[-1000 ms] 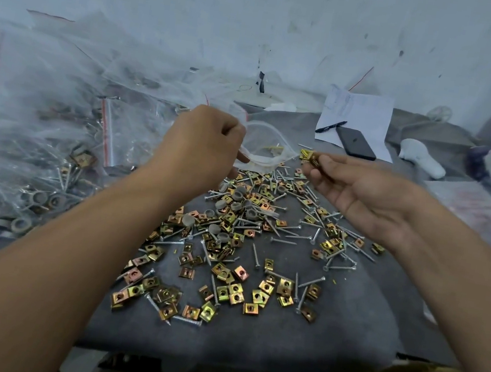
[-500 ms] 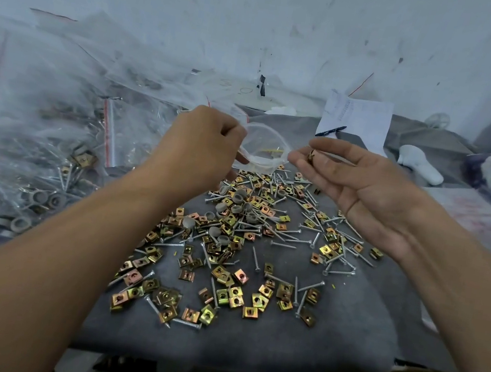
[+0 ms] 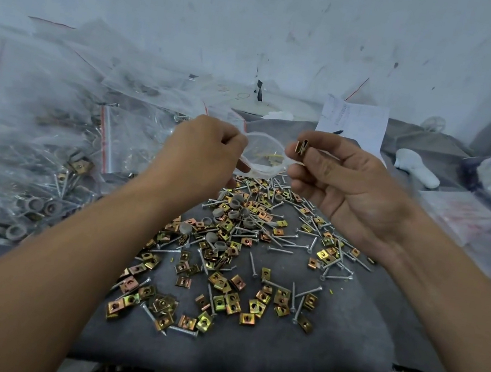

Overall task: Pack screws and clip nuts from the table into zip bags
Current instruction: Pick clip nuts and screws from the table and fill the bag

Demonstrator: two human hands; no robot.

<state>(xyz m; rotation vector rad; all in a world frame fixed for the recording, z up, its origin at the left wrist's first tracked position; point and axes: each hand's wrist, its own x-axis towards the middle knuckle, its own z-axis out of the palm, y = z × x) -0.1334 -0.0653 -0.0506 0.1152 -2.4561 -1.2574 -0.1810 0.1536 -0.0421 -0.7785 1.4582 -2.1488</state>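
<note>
1. A small zip bag [image 3: 262,159] is held up over the worktop [image 3: 258,358] by the left hand [image 3: 207,155], whose fingers are curled round its left rim; the mouth is gaping.
2. A clip nut [image 3: 301,147] is pinched on edge in the right hand [image 3: 344,185], just beside the bag's right rim.
3. The bag lies leftward of the nut; the right hand is nearer, so a short leftward drop is likely called for.
4. Loose nuts [image 3: 224,298] and screws [image 3: 279,250] lie scattered below.

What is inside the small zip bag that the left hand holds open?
Through the zip bag a few thin yellowish pieces show. The left hand covers its left part. The right hand pinches a clip nut beside the mouth.
</note>
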